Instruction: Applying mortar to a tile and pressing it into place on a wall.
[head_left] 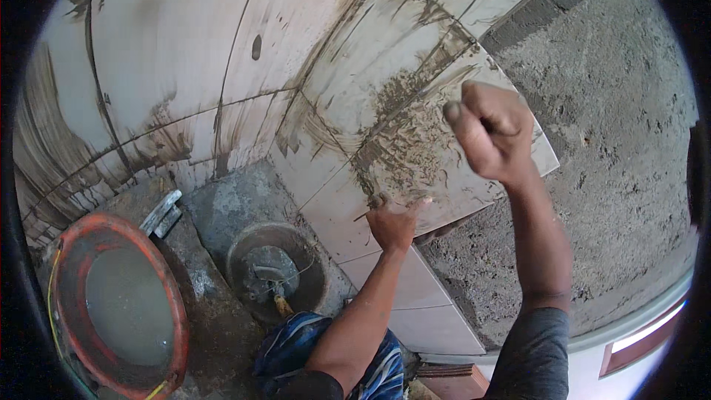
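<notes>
A pale wall tile (474,185) smeared with wet grey-brown mortar sits at the edge of the tiled wall, beside rough bare plaster. My right hand (495,130) is a closed fist in front of the tile's right part, with nothing seen in it. Lower down, my left hand (392,224) is against the tile near its bottom edge, fingers curled and thumb pointing right. A thin dark sliver pokes out by its left fingers; what it belongs to is hidden. Below the tile's bottom edge a dark gap shows next to the plaster.
Rough grey plaster (607,118) covers the wall at right. An orange-rimmed tub (181,311) of cloudy water stands at lower left, a small pale block (161,213) near it. A mortar bucket (322,281) holds a trowel (274,270). Stacked tiles (452,384) lie at the bottom.
</notes>
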Demonstrator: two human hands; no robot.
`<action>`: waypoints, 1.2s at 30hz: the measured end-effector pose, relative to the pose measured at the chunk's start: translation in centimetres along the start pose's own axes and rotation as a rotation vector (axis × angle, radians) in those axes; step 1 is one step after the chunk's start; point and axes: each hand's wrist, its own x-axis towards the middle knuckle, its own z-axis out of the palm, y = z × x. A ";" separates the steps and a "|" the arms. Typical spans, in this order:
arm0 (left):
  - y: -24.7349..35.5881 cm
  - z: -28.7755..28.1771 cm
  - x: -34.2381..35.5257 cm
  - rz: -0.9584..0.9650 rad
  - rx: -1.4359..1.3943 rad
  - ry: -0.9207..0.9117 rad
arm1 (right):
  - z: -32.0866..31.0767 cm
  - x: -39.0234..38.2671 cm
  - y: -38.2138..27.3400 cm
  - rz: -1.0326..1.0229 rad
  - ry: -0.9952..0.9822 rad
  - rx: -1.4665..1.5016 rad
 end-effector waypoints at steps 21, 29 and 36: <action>-2.2 2.1 -0.1 0.385 0.025 -0.038 | 12.1 -3.0 -0.6 -0.079 -0.266 0.162; -2.9 2.9 0.2 0.057 -0.308 0.070 | 17.2 -9.0 7.9 0.347 -0.566 -0.052; -1.2 1.6 0.2 -0.089 0.271 -0.321 | 13.4 -11.9 8.7 0.339 -0.599 -0.130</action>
